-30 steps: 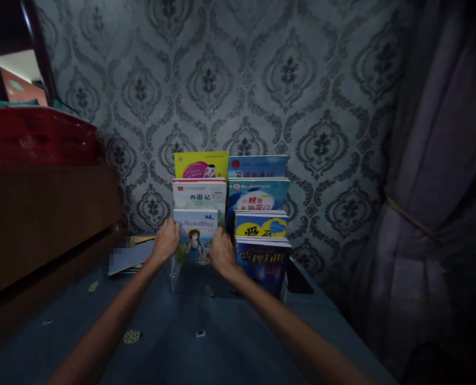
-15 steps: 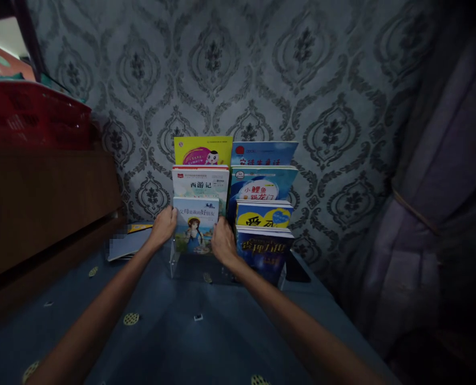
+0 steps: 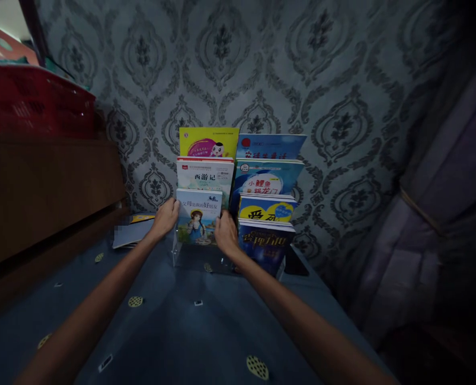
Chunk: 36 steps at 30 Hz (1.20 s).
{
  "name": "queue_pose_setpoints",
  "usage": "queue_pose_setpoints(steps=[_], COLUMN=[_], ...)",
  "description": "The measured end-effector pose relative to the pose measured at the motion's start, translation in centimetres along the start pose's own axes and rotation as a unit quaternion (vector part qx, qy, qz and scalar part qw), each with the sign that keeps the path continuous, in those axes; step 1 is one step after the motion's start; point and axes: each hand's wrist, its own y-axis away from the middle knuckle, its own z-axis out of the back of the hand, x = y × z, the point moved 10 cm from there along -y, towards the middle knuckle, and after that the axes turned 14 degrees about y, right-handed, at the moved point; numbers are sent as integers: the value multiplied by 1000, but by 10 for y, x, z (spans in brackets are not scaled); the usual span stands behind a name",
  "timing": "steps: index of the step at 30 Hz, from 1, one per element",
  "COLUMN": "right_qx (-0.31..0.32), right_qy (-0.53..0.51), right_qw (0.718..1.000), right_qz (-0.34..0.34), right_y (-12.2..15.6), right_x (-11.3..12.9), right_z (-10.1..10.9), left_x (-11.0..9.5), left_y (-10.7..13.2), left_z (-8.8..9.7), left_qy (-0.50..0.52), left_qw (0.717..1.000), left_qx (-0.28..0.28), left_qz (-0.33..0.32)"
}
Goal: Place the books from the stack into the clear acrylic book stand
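Between my hands stands a light blue book [image 3: 199, 216] with a girl in a straw hat on its cover. My left hand [image 3: 166, 218] is closed on its left edge, and my right hand [image 3: 226, 233] grips the right edge. The book is upright at the front left of a clear tiered stand [image 3: 193, 259]. Behind it rise a white book [image 3: 205, 174] and a yellow-green book [image 3: 209, 138]. On the stand's right side are a dark blue book [image 3: 265, 247], a yellow and blue book [image 3: 262, 209], a teal book [image 3: 267, 179] and a blue book [image 3: 272, 145].
Flat to the left lies a grey-blue book or folder [image 3: 133, 232]. A dark flat object [image 3: 296, 266] rests right of the stand. At the left a red basket [image 3: 37, 99] sits on a brown wooden cabinet [image 3: 49, 198]. A curtain [image 3: 418, 235] hangs at the right. Patterned wallpaper is behind.
The view has shifted slightly, so the stand appears a little higher. Both hands keep their hold on the light blue book, which has hardly moved relative to the stand.
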Motion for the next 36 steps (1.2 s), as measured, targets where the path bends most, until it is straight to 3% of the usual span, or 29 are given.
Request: queue_pose_setpoints(steps=[26, 36], right_qx=[-55, -33], right_qy=[-91, -85], right_qw=[991, 992], right_qz=[76, 87], right_y=[26, 30], right_x=[-5, -12], right_z=[-5, -15], left_x=[-1, -2], left_y=[11, 15], left_z=[2, 1], left_qy=[24, 33], left_qw=[1000, 999], left_qx=[-5, -4], left_qz=[-2, -12])
